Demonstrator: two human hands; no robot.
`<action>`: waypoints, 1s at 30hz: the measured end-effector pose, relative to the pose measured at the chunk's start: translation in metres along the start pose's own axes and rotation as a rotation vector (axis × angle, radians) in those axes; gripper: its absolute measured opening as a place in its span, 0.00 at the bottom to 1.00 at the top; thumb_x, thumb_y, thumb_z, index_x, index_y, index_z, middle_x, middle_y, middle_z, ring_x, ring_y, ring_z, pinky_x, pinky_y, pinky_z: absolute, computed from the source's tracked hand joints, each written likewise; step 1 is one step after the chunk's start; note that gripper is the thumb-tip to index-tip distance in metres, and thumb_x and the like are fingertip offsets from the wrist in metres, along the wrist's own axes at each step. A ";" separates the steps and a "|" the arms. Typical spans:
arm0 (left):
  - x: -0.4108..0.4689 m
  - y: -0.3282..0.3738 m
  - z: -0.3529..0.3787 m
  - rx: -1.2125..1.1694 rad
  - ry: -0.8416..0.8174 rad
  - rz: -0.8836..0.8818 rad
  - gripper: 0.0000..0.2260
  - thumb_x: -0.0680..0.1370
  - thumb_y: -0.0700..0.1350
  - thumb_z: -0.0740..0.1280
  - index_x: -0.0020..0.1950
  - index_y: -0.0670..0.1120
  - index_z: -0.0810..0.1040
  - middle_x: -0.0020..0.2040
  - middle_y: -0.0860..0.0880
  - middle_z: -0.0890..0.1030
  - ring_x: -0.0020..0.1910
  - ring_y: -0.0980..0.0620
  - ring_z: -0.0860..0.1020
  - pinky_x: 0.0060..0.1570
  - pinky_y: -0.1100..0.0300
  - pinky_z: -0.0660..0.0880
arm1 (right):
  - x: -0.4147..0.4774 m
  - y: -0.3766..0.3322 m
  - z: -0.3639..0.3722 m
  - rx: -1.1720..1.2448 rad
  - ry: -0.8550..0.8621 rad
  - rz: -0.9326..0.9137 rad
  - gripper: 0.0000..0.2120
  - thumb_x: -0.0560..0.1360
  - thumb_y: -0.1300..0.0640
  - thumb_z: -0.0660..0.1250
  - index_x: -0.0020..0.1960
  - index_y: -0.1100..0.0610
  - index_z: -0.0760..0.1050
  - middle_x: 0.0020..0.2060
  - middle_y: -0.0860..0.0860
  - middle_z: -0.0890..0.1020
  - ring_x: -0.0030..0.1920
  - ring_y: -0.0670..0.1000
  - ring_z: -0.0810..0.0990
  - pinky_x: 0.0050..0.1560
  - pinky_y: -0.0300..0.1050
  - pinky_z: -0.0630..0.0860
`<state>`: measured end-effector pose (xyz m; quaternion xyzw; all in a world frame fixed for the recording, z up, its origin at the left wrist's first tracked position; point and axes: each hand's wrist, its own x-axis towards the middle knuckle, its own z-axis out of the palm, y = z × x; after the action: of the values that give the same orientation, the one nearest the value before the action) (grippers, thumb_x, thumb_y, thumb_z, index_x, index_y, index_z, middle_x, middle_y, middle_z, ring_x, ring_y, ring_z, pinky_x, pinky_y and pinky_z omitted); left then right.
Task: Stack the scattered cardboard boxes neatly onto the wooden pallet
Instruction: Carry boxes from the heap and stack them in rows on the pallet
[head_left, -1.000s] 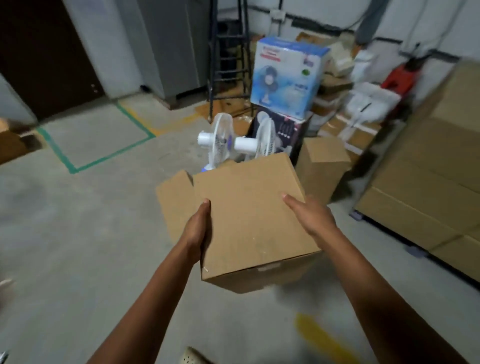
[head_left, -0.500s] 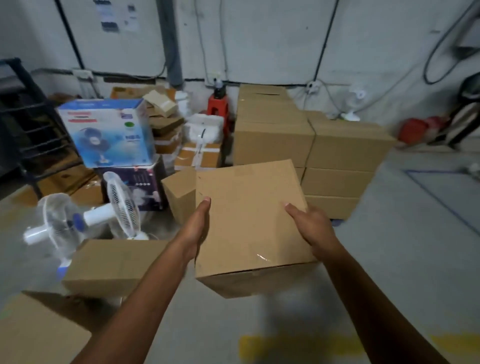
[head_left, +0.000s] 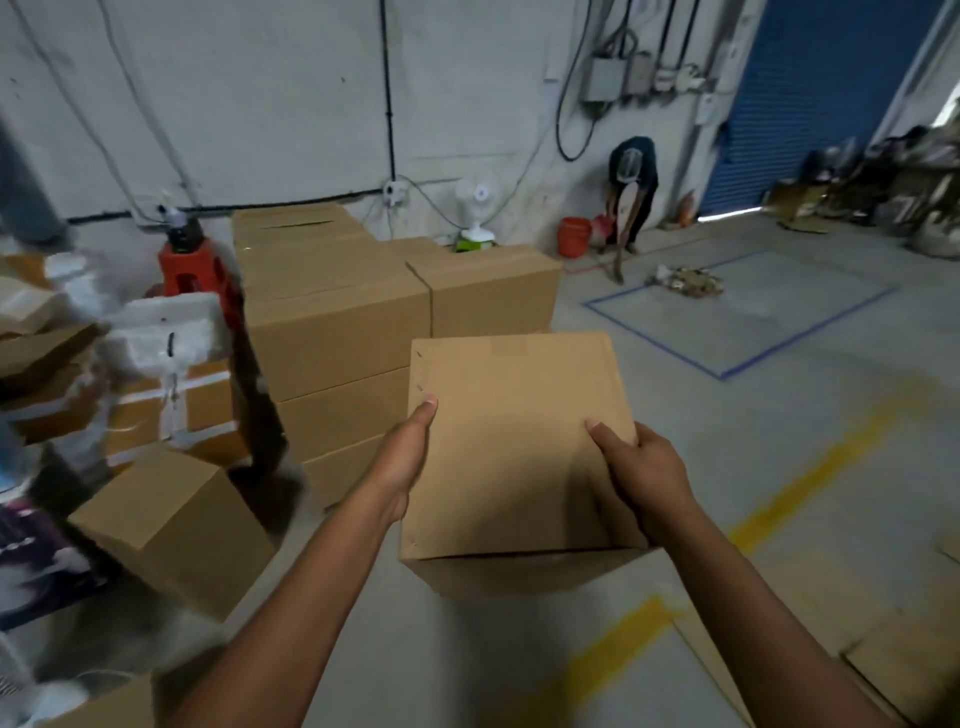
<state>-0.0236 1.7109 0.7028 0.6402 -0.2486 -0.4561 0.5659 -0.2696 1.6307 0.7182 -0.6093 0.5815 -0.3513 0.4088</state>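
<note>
I carry a plain brown cardboard box (head_left: 514, 441) at chest height in the middle of the head view. My left hand (head_left: 402, 467) holds its left side, thumb on the top edge. My right hand (head_left: 647, 475) grips the right edge, thumb on the top face; the fingers of both hands are hidden behind the box. Just beyond and to the left stands a stack of large cardboard boxes (head_left: 332, 317), three layers high. The base under that stack is hidden from me.
A loose box (head_left: 171, 525) lies on the floor at left, with packaging clutter and a red stool (head_left: 195, 270) behind it. At the far wall a person (head_left: 631, 192) bends over beside an orange bucket (head_left: 574, 236). Flat cardboard (head_left: 904, 670) lies at lower right by a yellow floor line.
My view has swung right: the fans and blue fan box have left the frame and the box stack now sits left of centre. The carried box stays in both hands.
</note>
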 end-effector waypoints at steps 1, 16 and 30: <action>0.014 0.002 0.014 0.012 -0.029 -0.012 0.16 0.83 0.61 0.58 0.59 0.54 0.80 0.53 0.52 0.84 0.53 0.53 0.80 0.54 0.58 0.75 | 0.012 0.004 -0.008 -0.001 0.027 0.012 0.29 0.76 0.36 0.68 0.67 0.55 0.77 0.58 0.55 0.83 0.56 0.59 0.80 0.58 0.56 0.78; 0.236 0.053 0.262 0.024 -0.181 -0.018 0.33 0.71 0.70 0.65 0.65 0.48 0.81 0.57 0.48 0.85 0.58 0.46 0.83 0.66 0.45 0.74 | 0.278 0.057 -0.134 0.005 0.218 0.103 0.29 0.74 0.33 0.67 0.66 0.52 0.79 0.55 0.53 0.84 0.54 0.58 0.81 0.57 0.56 0.78; 0.474 0.101 0.395 -0.105 -0.192 -0.048 0.39 0.73 0.74 0.61 0.59 0.39 0.83 0.53 0.36 0.84 0.44 0.40 0.83 0.42 0.54 0.79 | 0.521 0.090 -0.180 0.048 0.258 0.122 0.37 0.67 0.27 0.67 0.43 0.64 0.82 0.33 0.55 0.83 0.38 0.55 0.80 0.46 0.55 0.77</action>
<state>-0.1273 1.0947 0.6777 0.5689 -0.2620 -0.5411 0.5611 -0.4297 1.0967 0.6877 -0.5125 0.6568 -0.4151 0.3656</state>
